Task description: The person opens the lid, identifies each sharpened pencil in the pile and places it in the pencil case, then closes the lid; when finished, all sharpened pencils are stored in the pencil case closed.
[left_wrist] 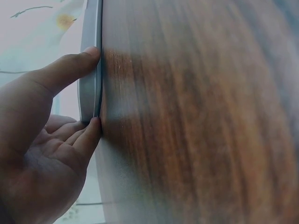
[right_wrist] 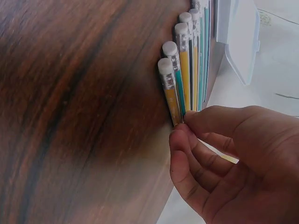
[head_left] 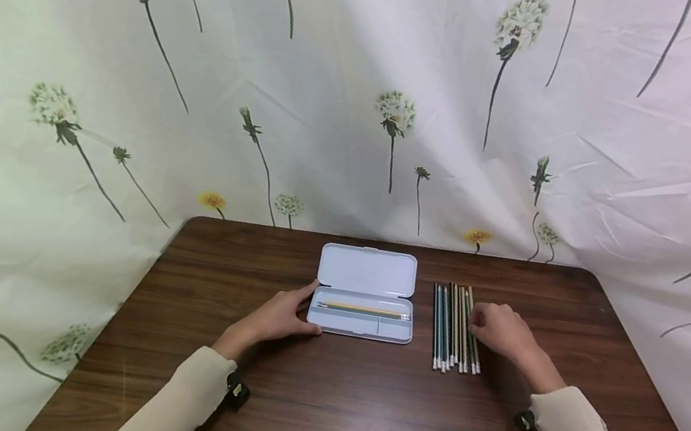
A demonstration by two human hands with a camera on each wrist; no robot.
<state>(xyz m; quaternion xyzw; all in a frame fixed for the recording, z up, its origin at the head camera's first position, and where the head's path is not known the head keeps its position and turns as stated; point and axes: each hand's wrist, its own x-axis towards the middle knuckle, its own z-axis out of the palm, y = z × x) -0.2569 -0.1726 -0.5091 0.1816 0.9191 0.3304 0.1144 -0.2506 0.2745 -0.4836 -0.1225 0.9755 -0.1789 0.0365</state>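
A pale pencil case [head_left: 367, 270] lies with its lid folded back, one yellow and one darker pencil [head_left: 364, 310] in its long compartment. My left hand [head_left: 275, 316] holds the case by its left end, thumb at the front corner and fingers along the side. To the right, several eraser-topped pencils [head_left: 452, 330] lie side by side in a row, erasers toward me. At the row's right end, my right hand [head_left: 504, 329] pinches the outermost yellow pencil [right_wrist: 172, 103] between thumb and fingers. Its far part is hidden behind the fingers in the right wrist view.
Both things rest on a dark wood-grain table [head_left: 355, 413] with rounded far corners. A white cloth [head_left: 332, 130] printed with dandelions hangs behind the table and along its sides. The case's lower tray also has two shorter compartments at the front.
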